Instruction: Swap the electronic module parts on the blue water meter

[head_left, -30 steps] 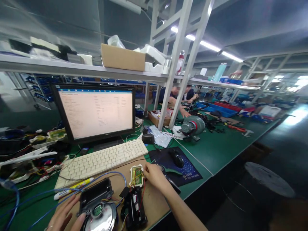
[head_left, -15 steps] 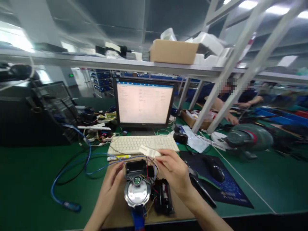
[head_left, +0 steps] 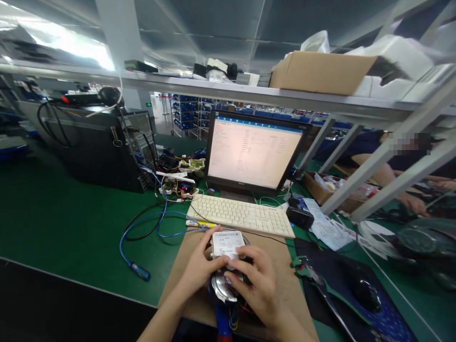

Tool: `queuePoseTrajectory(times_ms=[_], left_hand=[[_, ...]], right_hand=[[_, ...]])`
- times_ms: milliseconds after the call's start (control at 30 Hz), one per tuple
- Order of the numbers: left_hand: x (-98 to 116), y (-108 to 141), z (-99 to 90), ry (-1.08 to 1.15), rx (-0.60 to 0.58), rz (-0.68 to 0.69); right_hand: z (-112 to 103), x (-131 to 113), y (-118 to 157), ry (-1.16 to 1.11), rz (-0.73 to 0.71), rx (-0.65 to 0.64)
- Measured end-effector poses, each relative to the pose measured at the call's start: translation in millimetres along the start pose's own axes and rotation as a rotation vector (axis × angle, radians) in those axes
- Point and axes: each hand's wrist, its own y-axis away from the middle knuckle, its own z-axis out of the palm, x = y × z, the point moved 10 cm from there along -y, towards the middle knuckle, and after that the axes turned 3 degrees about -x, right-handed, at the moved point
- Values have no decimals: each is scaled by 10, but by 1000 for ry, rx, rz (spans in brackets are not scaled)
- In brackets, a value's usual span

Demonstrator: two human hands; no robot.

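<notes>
A white printed cover (head_left: 228, 242) lies face up over the top of a device with a round metal body (head_left: 223, 289) and a blue lower part (head_left: 223, 318). My left hand (head_left: 200, 268) is closed round the cover's left side, its thumb across the near edge. On the right, my right hand (head_left: 254, 280) pinches the cover's near right edge with bent fingers. The hands hide the housing under the cover and most of the wires. A brown board (head_left: 188, 251) lies beneath the device.
A white keyboard (head_left: 238, 213) and yellow marker (head_left: 201, 224) lie beyond the board, before a monitor (head_left: 254, 152). Blue cable (head_left: 123, 244) loops at left. Green-handled pliers (head_left: 320, 280) and a mouse (head_left: 365, 289) are on the right mat. A co-worker's arm (head_left: 388, 180) shows behind the frame.
The white cover, earlier tilted in my right hand above the device, now lies over its black housing. My left hand has come onto the cover. The view has swung left.
</notes>
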Motion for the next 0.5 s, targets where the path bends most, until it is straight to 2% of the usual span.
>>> queuePoseTrajectory(times_ms=[67,167,233,367,500], left_hand=[[-10,-37,35,62,-62,1],[-29,-85,67,87,-138,-2],[-50,-113,62,81,-150,-1],[-119,-131,60,80,-139,-4],[-138,-108,42,57,-77,51]], right_hand=[[22,272,45,-32,166,-21],[211,541,121,-152,349,-149],[258,569,146,-211,373,-142],[192,488,166,-165,322,-29],[230,472,192,-183,318,-53]])
